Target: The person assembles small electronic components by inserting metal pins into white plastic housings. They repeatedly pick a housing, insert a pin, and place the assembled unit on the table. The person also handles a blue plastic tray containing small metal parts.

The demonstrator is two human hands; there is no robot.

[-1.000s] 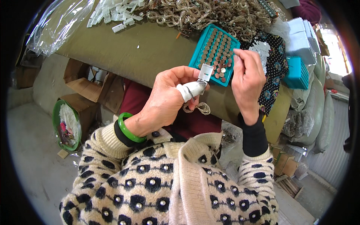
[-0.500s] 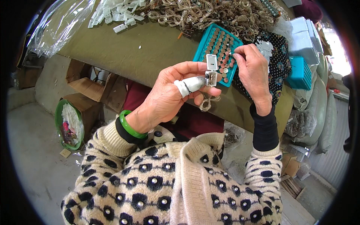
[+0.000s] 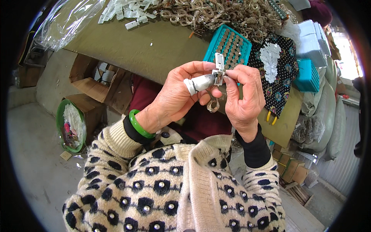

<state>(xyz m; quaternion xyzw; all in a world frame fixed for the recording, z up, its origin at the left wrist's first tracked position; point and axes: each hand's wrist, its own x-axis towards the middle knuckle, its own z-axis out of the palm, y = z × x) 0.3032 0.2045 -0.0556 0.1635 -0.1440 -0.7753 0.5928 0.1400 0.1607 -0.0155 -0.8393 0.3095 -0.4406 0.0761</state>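
Note:
My left hand [image 3: 168, 92] grips a small white plastic battery case [image 3: 219, 60] whose lid stands up, open. A white wrap with a dark band covers that thumb. From below the case hangs a small loop of thin clear wire [image 3: 212, 106]. My right hand [image 3: 247, 95] has its thumb and fingertips pinched together against the case's near side; what lies between them is hidden. Just beyond both hands sits a teal tray [image 3: 211, 49] with rows of round button cells [image 3: 234, 43].
Bundled clear wires [image 3: 220, 13] heap along the table's far side, with loose white cases [image 3: 125, 8] to their left. White pieces [image 3: 270, 58] lie on a dark patterned cloth [image 3: 284, 87] at right. Yellow-handled tool [image 3: 271, 118] pokes out beneath it. Stacked teal trays [image 3: 308, 75] stand farther right.
My right hand has moved left and toward me, from the tray to the battery case. The left hand still holds the case. The yellow handles and more of the patterned cloth now show.

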